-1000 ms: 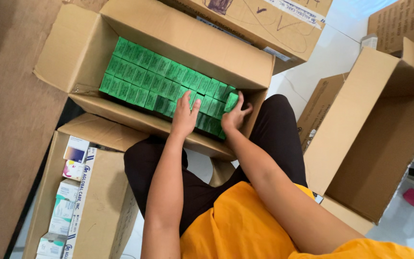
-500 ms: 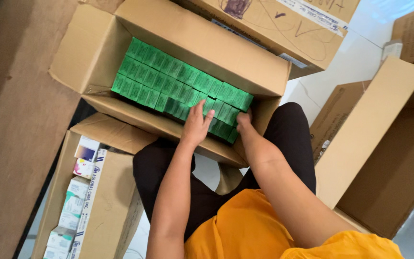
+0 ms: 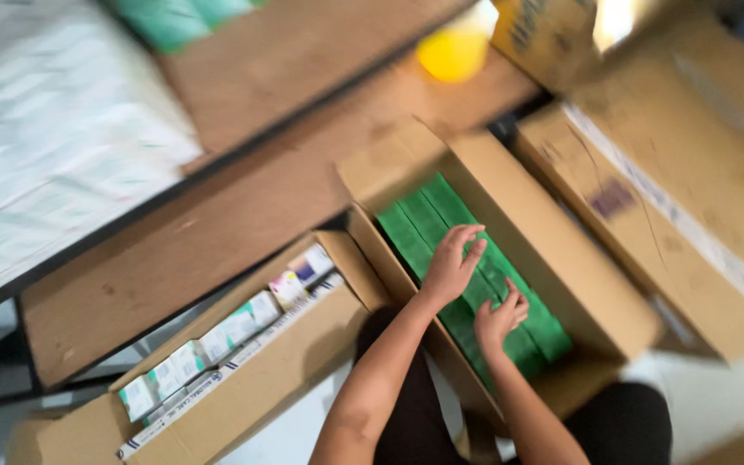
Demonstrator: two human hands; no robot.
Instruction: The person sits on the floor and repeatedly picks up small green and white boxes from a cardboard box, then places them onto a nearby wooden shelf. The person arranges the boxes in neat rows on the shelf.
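Both hands are inside an open cardboard box [image 3: 561,258] packed with green packs [image 3: 441,220], laid in tight rows that fill the box floor. The left hand [image 3: 451,265] lies flat on top of the rows with fingers spread and slightly curled, holding nothing that can be seen. The right hand [image 3: 499,319] rests just beside it, nearer the body, fingers bent loosely on the packs; whether that grip has closed on a pack cannot be told through the blur. The packs are too many and too smeared to count; three or four long rows show.

Three large cartons are in view: the one with the green packs, a second box [image 3: 243,379] to its left holding a line of small white cartons [image 3: 234,327], roughly seven visible, and a closed taped carton [image 3: 691,215] to the right. The two open boxes touch along one wall. The box walls stand close on both sides of the hands, leaving open room only upward. A brown wooden surface [image 3: 243,207] runs behind the boxes, with a blurred yellow object [image 3: 451,53] on it.
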